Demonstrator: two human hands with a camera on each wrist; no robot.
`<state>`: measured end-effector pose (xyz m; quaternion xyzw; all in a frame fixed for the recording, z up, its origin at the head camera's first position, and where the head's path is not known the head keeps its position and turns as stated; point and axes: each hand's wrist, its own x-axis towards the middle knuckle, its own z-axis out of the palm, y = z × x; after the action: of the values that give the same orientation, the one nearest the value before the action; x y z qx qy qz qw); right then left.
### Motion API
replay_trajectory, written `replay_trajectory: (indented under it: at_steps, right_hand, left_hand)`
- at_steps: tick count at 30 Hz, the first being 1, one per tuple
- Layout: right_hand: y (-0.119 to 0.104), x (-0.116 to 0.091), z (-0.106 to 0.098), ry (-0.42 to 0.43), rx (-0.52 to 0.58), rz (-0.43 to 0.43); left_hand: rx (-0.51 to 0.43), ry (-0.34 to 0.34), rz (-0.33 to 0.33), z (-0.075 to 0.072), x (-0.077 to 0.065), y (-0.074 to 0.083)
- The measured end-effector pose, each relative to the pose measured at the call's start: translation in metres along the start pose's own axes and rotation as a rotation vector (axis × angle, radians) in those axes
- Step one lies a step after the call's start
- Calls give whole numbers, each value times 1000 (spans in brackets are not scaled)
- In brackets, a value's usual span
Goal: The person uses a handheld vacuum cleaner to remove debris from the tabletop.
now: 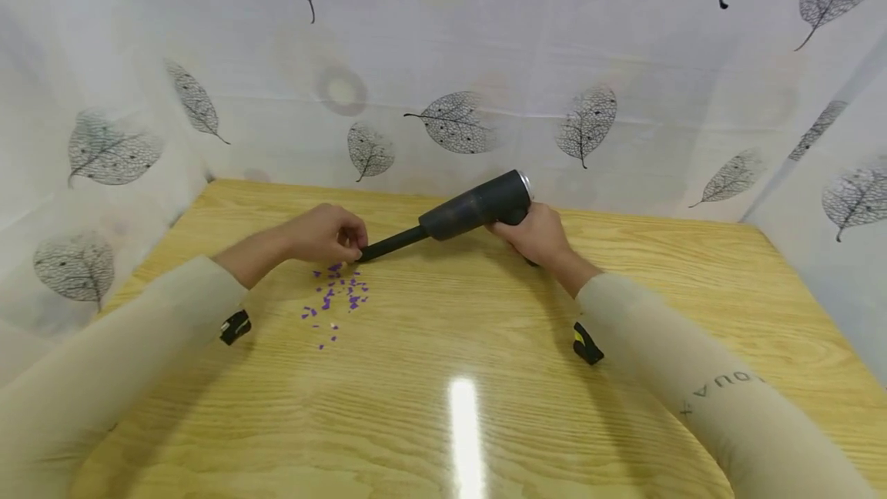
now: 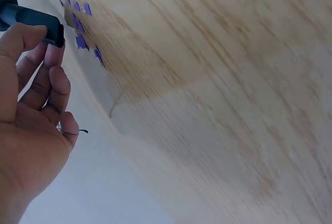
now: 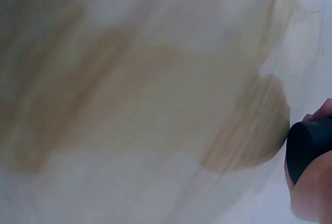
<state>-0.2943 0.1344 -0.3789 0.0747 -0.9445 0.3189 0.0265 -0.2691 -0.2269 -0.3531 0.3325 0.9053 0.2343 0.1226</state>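
Observation:
A black handheld vacuum cleaner (image 1: 474,208) with a silver-rimmed rear end is tilted over the wooden table, its narrow nozzle (image 1: 395,242) pointing left and down. My right hand (image 1: 537,236) grips its handle; in the right wrist view only the dark handle end (image 3: 306,143) and part of that hand show. At the nozzle's tip, my left hand (image 1: 326,233) pinches it between thumb and fingertips, as the nozzle end (image 2: 44,24) in the left wrist view shows. Several small purple scraps (image 1: 327,303) lie scattered on the table just below the nozzle tip.
The wood-grain table (image 1: 416,376) extends under both arms. A pale curtain (image 1: 443,45) with leaf prints hangs behind it and along both sides. Black wrist straps (image 1: 236,327) show beneath the sleeves.

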Motion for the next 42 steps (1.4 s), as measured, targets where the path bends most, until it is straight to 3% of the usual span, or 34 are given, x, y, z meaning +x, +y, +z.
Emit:
replay_trajectory:
  at_steps: [17, 42]
  right_hand:
    - [-12, 8, 13, -13, 6, 12]
    - [-43, 10, 30, -40, 20, -22]
  left_hand:
    - [-6, 13, -33, -3, -11, -12]
    - [1, 21, -41, -10, -46, -19]
